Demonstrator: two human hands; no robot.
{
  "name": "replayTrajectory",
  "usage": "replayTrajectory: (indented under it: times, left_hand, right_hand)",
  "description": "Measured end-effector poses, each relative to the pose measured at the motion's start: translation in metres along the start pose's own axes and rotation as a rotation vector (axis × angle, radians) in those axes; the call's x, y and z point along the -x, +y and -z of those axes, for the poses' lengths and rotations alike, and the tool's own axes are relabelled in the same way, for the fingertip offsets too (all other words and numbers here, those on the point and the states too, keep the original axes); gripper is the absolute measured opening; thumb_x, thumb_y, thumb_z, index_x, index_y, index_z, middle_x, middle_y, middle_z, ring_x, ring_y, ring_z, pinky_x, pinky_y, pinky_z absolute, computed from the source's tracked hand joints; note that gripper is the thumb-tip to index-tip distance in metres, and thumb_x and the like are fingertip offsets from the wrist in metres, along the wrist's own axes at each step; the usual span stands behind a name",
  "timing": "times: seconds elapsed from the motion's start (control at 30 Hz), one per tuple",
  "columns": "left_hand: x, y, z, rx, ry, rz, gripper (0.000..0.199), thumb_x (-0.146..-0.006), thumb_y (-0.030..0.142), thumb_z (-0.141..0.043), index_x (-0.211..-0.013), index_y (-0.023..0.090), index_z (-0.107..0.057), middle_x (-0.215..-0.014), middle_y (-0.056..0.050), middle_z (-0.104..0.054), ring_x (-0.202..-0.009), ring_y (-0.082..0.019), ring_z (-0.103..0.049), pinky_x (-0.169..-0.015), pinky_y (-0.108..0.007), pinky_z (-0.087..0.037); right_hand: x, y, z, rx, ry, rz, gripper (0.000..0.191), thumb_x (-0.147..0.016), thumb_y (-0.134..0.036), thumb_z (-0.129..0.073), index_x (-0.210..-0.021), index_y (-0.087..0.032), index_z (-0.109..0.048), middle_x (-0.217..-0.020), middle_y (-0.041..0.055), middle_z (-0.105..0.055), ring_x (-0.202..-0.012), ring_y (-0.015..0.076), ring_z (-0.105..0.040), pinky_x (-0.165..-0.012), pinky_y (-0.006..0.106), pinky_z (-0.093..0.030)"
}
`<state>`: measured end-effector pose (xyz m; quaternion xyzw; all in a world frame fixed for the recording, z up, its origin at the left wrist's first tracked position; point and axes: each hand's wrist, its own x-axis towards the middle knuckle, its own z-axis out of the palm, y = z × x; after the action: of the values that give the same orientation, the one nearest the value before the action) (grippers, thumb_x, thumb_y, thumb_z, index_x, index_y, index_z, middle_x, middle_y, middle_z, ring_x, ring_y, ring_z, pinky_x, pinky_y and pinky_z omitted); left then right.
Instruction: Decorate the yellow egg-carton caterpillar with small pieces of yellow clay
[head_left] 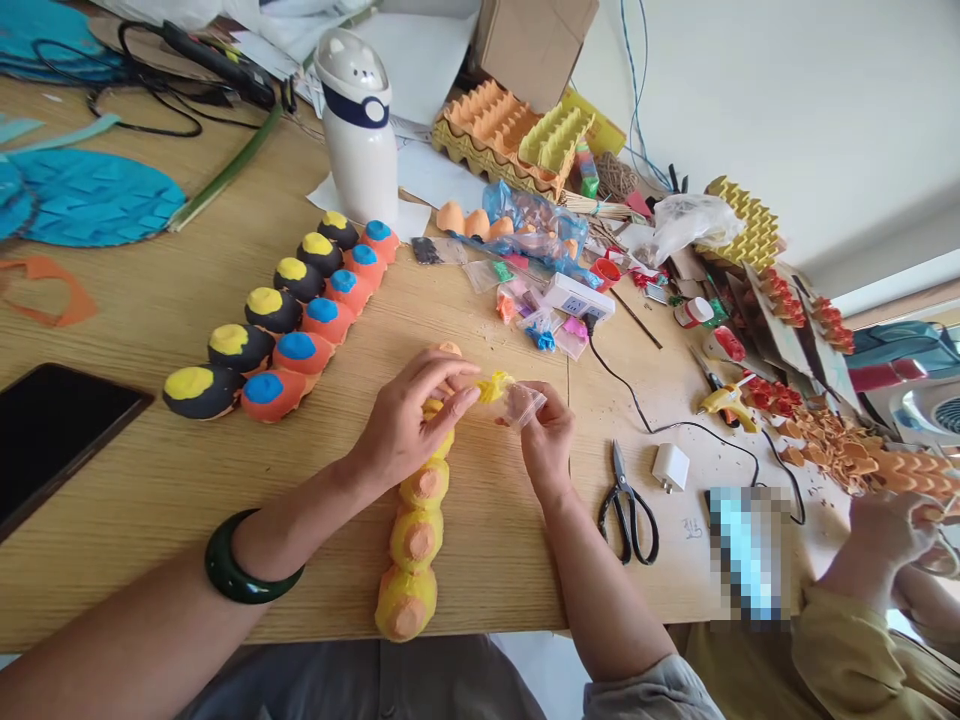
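Observation:
My right hand [549, 435] grips a small clear plastic bag [525, 404]. Soft yellow modelling clay [495, 385] sticks out of the bag's open end. The thumb and fingers of my left hand [412, 410] pinch at that clay; a dark green bangle [225, 560] circles the wrist. Below lies an upright-ended strip of egg-carton cups [418, 540], coated yellow with bare orange tops, its far part hidden by my left hand. To the left stand two finished-looking rows: black cups with yellow tops [225, 345] and orange-red cups with blue tops [322, 312].
Black-handled scissors [628, 510], a white charger [670, 467] and a power strip [577, 297] with a cord lie right. Clay packets [541, 335], egg trays [510, 130] and a white bottle [360, 150] stand behind. A phone-like black slab [64, 430] lies left. Another person's hands [885, 540] work at far right.

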<state>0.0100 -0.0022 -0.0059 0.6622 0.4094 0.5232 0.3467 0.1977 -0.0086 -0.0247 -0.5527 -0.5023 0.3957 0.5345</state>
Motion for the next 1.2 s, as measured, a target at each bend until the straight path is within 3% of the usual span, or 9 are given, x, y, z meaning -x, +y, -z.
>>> replayTrajectory:
  times: [0.1,0.23,0.33,0.5,0.63,0.73,0.87,1.03,1.2]
  left_hand:
    - [0.004,0.007,-0.002,-0.018,-0.052,-0.091,0.018,-0.092,0.030,-0.075,-0.104,0.018,-0.069,-0.093,-0.003,-0.065,-0.074,-0.012,-0.065,-0.067,-0.023,-0.059]
    - [0.008,0.006,-0.010,0.091,-0.167,0.000,0.030,-0.083,0.032,-0.084,-0.101,0.019,-0.063,-0.098,-0.003,-0.067,-0.072,-0.012,-0.069,-0.068,-0.024,-0.063]
    - [0.008,-0.001,-0.012,0.083,-0.180,0.033,0.015,-0.090,0.028,-0.075,-0.093,0.019,-0.063,-0.093,-0.002,-0.069,-0.082,-0.015,-0.073,-0.077,-0.026,-0.064]
    - [0.004,-0.008,-0.008,-0.077,-0.134,0.026,0.005,-0.089,0.015,-0.060,-0.090,0.020,-0.061,-0.090,-0.002,-0.072,-0.079,-0.015,-0.074,-0.080,-0.027,-0.062]
    - [0.003,-0.004,-0.010,0.007,-0.124,0.177,0.018,-0.085,0.018,-0.062,-0.103,0.020,-0.062,-0.104,-0.006,-0.076,-0.083,-0.016,-0.077,-0.077,-0.026,-0.064]
    - [0.001,-0.003,-0.011,0.056,-0.123,0.224,0.018,-0.085,0.022,-0.063,-0.103,0.020,-0.064,-0.109,-0.008,-0.076,-0.084,-0.016,-0.077,-0.074,-0.025,-0.065]
    - [-0.002,-0.008,-0.008,0.138,-0.160,0.281,0.010,-0.086,0.025,-0.063,-0.094,0.019,-0.065,-0.092,-0.006,-0.077,-0.074,-0.016,-0.077,-0.070,-0.026,-0.065]
    - [-0.007,-0.010,-0.002,0.138,-0.153,0.299,0.014,-0.082,0.027,-0.065,-0.093,0.018,-0.067,-0.095,-0.008,-0.080,-0.086,-0.020,-0.079,-0.079,-0.029,-0.065]
    - [-0.007,-0.005,-0.002,0.110,-0.195,0.249,0.021,-0.085,0.024,-0.057,-0.097,0.017,-0.073,-0.096,-0.006,-0.079,-0.080,-0.017,-0.077,-0.077,-0.027,-0.064]
  right_hand:
    - [0.004,0.000,0.000,0.217,0.094,0.168,0.011,-0.089,-0.029,-0.066,-0.082,-0.020,-0.069,-0.072,-0.0020,-0.065,-0.062,0.0116,-0.056,-0.058,0.025,-0.049]
    - [0.013,-0.001,-0.006,0.358,0.037,0.372,0.010,-0.084,-0.013,-0.060,-0.083,-0.021,-0.065,-0.075,-0.0027,-0.064,-0.067,0.0117,-0.058,-0.063,0.024,-0.051]
    - [0.016,-0.001,-0.010,0.338,-0.018,0.417,0.016,-0.083,-0.010,-0.061,-0.093,-0.022,-0.066,-0.083,-0.0012,-0.066,-0.072,0.0121,-0.062,-0.064,0.023,-0.054]
    - [0.014,-0.004,-0.013,0.245,-0.024,0.290,0.016,-0.087,-0.018,-0.067,-0.101,-0.024,-0.072,-0.101,0.0034,-0.070,-0.079,0.0131,-0.065,-0.060,0.023,-0.053]
    - [0.018,-0.010,-0.016,0.132,0.043,0.098,0.014,-0.090,-0.036,-0.073,-0.088,-0.023,-0.077,-0.069,-0.0010,-0.067,-0.052,0.0096,-0.046,-0.048,0.024,-0.040]
    - [0.020,-0.016,-0.018,-0.048,0.072,-0.101,0.025,-0.081,-0.043,-0.082,-0.093,-0.021,-0.078,-0.071,-0.0005,-0.072,-0.045,0.0074,-0.037,-0.039,0.023,-0.030]
    - [0.013,-0.023,-0.018,-0.252,-0.033,-0.304,0.036,-0.069,-0.037,-0.089,-0.098,-0.020,-0.075,-0.069,-0.0023,-0.074,-0.039,0.0049,-0.032,-0.034,0.021,-0.020]
    - [0.004,-0.022,-0.013,-0.448,-0.173,-0.397,0.025,-0.073,-0.032,-0.082,-0.091,-0.019,-0.070,-0.044,-0.0122,-0.045,-0.037,0.0034,-0.021,-0.038,0.020,-0.013]
    - [0.002,-0.022,-0.009,-0.550,-0.263,-0.496,0.029,-0.074,-0.032,-0.076,-0.098,-0.019,-0.066,-0.054,-0.0112,-0.045,-0.040,0.0029,-0.016,-0.040,0.020,-0.012]
